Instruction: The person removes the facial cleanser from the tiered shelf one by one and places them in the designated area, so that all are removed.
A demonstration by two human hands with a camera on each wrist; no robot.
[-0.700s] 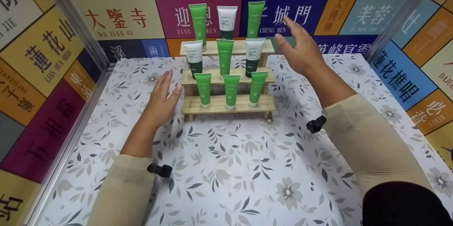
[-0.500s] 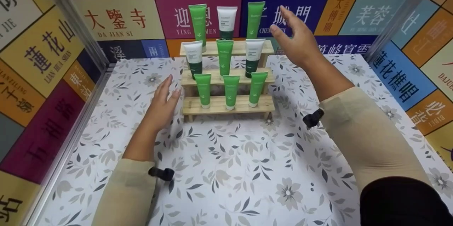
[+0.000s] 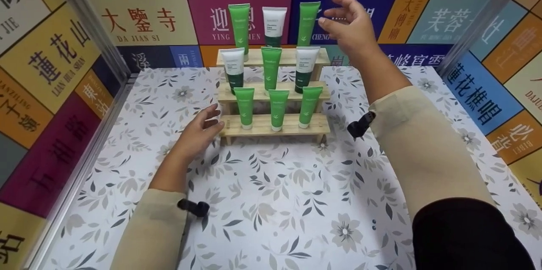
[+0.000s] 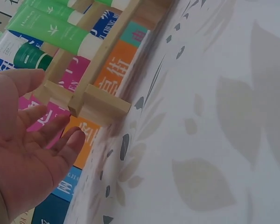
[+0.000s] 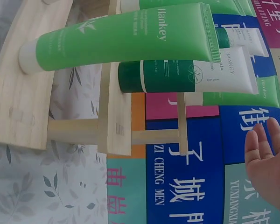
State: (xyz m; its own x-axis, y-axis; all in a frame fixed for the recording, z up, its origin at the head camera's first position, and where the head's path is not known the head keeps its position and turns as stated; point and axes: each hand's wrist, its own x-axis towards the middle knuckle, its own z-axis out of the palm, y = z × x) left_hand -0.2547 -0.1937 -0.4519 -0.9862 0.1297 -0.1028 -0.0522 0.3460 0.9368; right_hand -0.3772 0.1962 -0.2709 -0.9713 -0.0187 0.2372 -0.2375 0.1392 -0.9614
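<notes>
Several squeeze tubes stand cap-down on a three-step wooden rack (image 3: 275, 129). The front step bears three green tubes (image 3: 277, 109). On the middle step a green tube (image 3: 270, 69) stands between two white-and-dark-green tubes (image 3: 306, 67). At the top, a white tube (image 3: 274, 24) is flanked by two green ones. My left hand (image 3: 197, 134) is at the rack's left front end, fingers loosely bent, holding nothing. My right hand (image 3: 353, 28) is raised beside the top-right green tube (image 3: 308, 22), fingers loosely bent and apart from it. In the right wrist view, this hand (image 5: 270, 163) is empty.
A white cloth with a grey leaf pattern (image 3: 271, 202) covers the table. Walls with coloured panels and lettering (image 3: 139, 20) rise behind and at both sides. Each sleeve bears a black clip-like device (image 3: 362, 125).
My right hand has moved up and left, closer to the top-right tube. My left hand has come slightly lower, nearer the front step, its fingers more bent. The tubes stay in place.
</notes>
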